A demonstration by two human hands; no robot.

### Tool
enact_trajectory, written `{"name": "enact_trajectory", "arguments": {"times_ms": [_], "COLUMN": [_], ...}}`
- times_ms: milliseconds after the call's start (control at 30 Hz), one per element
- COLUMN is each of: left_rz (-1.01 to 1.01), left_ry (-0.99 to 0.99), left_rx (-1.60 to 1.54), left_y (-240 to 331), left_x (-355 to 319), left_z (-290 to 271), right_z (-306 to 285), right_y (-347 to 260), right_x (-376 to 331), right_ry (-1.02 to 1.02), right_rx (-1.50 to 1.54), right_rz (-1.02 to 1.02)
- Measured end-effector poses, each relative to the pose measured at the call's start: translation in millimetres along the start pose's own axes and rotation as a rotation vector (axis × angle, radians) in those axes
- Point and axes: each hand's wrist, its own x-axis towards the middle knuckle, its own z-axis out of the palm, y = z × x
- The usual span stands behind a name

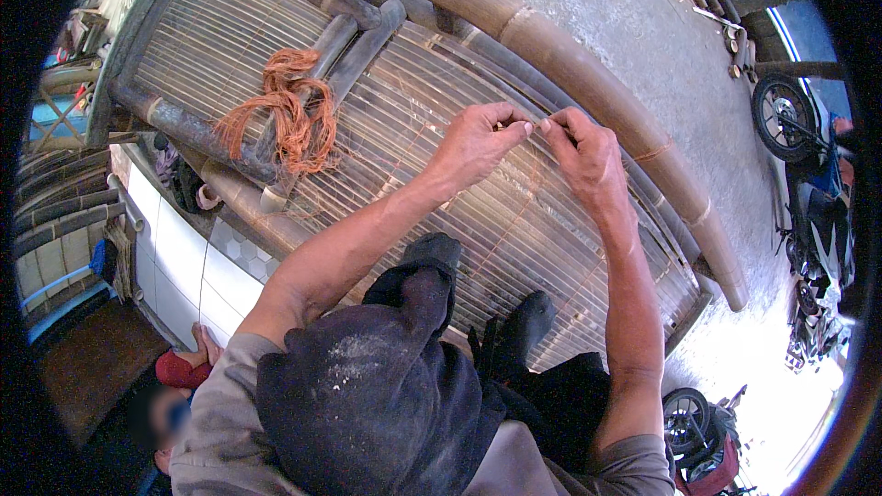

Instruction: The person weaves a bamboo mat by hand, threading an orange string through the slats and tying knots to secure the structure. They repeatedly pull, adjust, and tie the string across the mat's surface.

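Where the two hands meet over the slatted bamboo panel, a thin orange strand runs between the fingertips. Left hand is pinched shut on one end of the strand, right hand pinched shut on the other, thumbs and forefingers almost touching. Strand sits just above the slats, near the thick bamboo pole at the panel's far edge. More fine orange lines trail down across the slats toward the person's knees; too thin to tell where they end.

Judgement on doing this well: keep tension even on both ends, hold the pinch close to the crossing point, seat the tie tight against a slat so it doesn't slip sideways. Slack looks like the main risk.

Supply: loose bundle of orange fibre lies on the panel to the left, draped over short bamboo tubes, well apart from the hands. No container visible; the fibre lies loose on the bamboo.

Further out: concrete floor, parked motorcycles on the right, white tiled surface lower left.
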Motion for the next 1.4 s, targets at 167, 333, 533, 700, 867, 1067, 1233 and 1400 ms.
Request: {"name": "enact_trajectory", "arguments": {"times_ms": [167, 333, 533, 700, 867, 1067, 1233, 1400], "left_rz": [-0.016, -0.029, 0.025, 0.095, 0.037, 0.099, 0.013, -0.018], "left_ry": [-0.033, -0.036, 0.001, 0.007, -0.008, -0.006, -0.047, -0.045], "left_rx": [0.019, 0.014, 0.023, 0.019, 0.016, 0.010, 0.032, -0.031], "left_y": [4, 9, 9, 11, 15, 22, 25, 20], "left_x": [0, -1, -1, 0, -2, -4, -6, -6], "left_z": [0, 1, 3, 5, 4, 4, 1, 2], "right_z": [-3, -8, -10, -13, -14, -15, -17, -21], "right_y": [0, 0, -1, -4, -7, -6, 0, 5], "right_x": [1, 0, -1, -1, -2, -2, -3, -3], "right_ry": [-0.011, -0.012, -0.002, -0.028, -0.025, -0.044, 0.002, 0.158], "right_rx": [0.072, 0.088, 0.088, 0.099, 0.121, 0.114, 0.159, 0.315], "right_rz": [0.044, 0.054, 0.040, 0.056, 0.077, 0.089, 0.075, -0.002]}}
